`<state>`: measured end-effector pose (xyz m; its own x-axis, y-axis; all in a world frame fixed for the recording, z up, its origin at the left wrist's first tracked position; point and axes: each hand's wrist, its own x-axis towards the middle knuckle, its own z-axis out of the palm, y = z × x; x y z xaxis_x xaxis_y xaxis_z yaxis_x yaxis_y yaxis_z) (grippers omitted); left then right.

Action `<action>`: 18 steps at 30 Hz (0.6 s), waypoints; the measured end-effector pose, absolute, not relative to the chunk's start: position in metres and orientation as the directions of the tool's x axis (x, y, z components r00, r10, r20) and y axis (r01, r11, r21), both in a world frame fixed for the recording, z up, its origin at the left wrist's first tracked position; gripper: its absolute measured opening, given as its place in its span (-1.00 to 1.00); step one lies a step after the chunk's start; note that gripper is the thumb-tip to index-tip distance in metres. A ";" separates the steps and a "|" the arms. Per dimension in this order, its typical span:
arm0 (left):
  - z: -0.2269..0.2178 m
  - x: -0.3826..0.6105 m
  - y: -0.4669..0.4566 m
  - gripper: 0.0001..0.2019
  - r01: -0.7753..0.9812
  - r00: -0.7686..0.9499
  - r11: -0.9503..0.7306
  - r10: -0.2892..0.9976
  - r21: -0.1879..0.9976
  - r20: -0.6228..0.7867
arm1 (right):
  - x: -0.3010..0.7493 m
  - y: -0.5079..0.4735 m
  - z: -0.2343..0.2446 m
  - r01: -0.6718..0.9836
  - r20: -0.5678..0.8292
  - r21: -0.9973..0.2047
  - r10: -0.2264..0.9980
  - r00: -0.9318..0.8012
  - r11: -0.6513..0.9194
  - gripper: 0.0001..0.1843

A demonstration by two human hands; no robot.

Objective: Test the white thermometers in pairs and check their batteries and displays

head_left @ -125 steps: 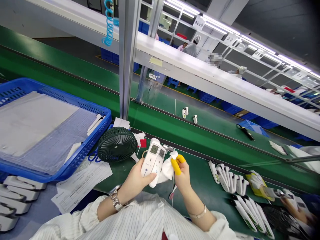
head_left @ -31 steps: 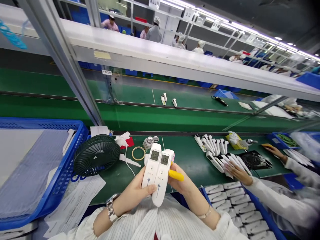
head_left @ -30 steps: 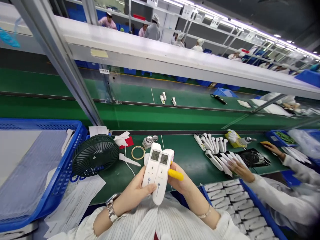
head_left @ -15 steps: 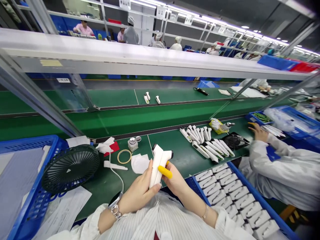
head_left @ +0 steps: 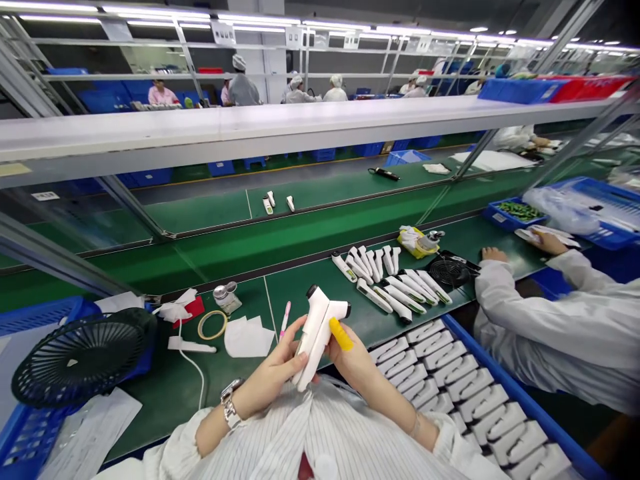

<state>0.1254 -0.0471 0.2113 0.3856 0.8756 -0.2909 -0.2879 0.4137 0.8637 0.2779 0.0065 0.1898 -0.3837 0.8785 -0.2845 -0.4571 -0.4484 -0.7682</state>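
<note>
Two white infrared thermometers with dark tips are held side by side above the bench edge, heads pointing away from me. My left hand (head_left: 281,367) is closed around the left thermometer (head_left: 317,308), thumb across its handle. On the other side my right hand (head_left: 353,357), with a yellow finger cot, is closed on the right thermometer (head_left: 327,327); its far fingers are hidden. A pink-and-white pen (head_left: 285,319) lies just beyond my left hand. White paper pieces (head_left: 249,337) are to its left.
Rows of thermometers (head_left: 395,293) lie on the green bench. A blue crate (head_left: 515,380) of white thermometers stands at my right. Left are a dark fan (head_left: 75,363), tape roll (head_left: 212,325) and pump bottle (head_left: 227,298). A co-worker's sleeve (head_left: 545,307) reaches in from the right.
The view has swung right, so the bench things sit further left. Both thermometers stay in my hands, pressed together. The pen now shows. The co-worker's hands have shifted.
</note>
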 end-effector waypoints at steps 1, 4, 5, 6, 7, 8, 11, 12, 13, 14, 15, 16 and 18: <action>0.212 0.134 -0.045 -0.31 -0.294 0.392 0.420 0.872 0.859 -0.293 | 0.287 0.009 0.189 -0.464 -0.283 -0.763 0.878 -0.385 -0.449 -0.57; 0.214 0.157 -0.040 -0.31 -0.305 0.397 0.416 0.873 0.857 -0.282 | 0.312 0.015 0.190 -0.427 -0.264 -0.783 0.864 -0.429 -0.452 -0.60; 0.214 0.165 -0.039 -0.31 -0.305 0.395 0.412 0.875 0.859 -0.279 | 0.319 0.017 0.190 -0.400 -0.250 -0.801 0.857 -0.451 -0.445 -0.61; 0.214 0.171 -0.038 -0.30 -0.301 0.393 0.410 0.876 0.861 -0.279 | 0.325 0.018 0.191 -0.374 -0.238 -0.817 0.848 -0.474 -0.438 -0.62; 0.214 0.177 -0.037 -0.28 -0.293 0.392 0.409 0.876 0.864 -0.281 | 0.329 0.018 0.191 -0.355 -0.227 -0.830 0.841 -0.491 -0.431 -0.61; 0.213 0.182 -0.036 -0.26 -0.282 0.391 0.410 0.875 0.868 -0.286 | 0.333 0.019 0.190 -0.346 -0.220 -0.836 0.838 -0.499 -0.425 -0.58; 0.211 0.192 -0.032 -0.19 -0.255 0.384 0.420 0.871 0.871 -0.308 | 0.338 0.020 0.185 -0.371 -0.234 -0.825 0.854 -0.464 -0.427 -0.54; 0.210 0.195 -0.030 -0.17 -0.252 0.379 0.423 0.870 0.870 -0.314 | 0.339 0.021 0.182 -0.382 -0.246 -0.818 0.863 -0.442 -0.429 -0.56; 0.208 0.197 -0.029 -0.17 -0.250 0.377 0.427 0.870 0.869 -0.319 | 0.340 0.021 0.180 -0.392 -0.260 -0.811 0.868 -0.423 -0.434 -0.58; 0.207 0.198 -0.026 -0.17 -0.246 0.378 0.432 0.867 0.868 -0.324 | 0.340 0.022 0.177 -0.402 -0.278 -0.800 0.869 -0.409 -0.445 -0.61; 0.206 0.199 -0.024 -0.18 -0.240 0.383 0.435 0.864 0.868 -0.327 | 0.340 0.023 0.175 -0.414 -0.300 -0.785 0.868 -0.396 -0.461 -0.62; 0.205 0.200 -0.022 -0.19 -0.232 0.392 0.437 0.860 0.869 -0.327 | 0.339 0.024 0.173 -0.431 -0.325 -0.766 0.865 -0.382 -0.478 -0.62; 0.206 0.199 -0.016 -0.20 -0.215 0.415 0.441 0.849 0.871 -0.327 | 0.337 0.028 0.170 -0.467 -0.368 -0.727 0.860 -0.353 -0.503 -0.60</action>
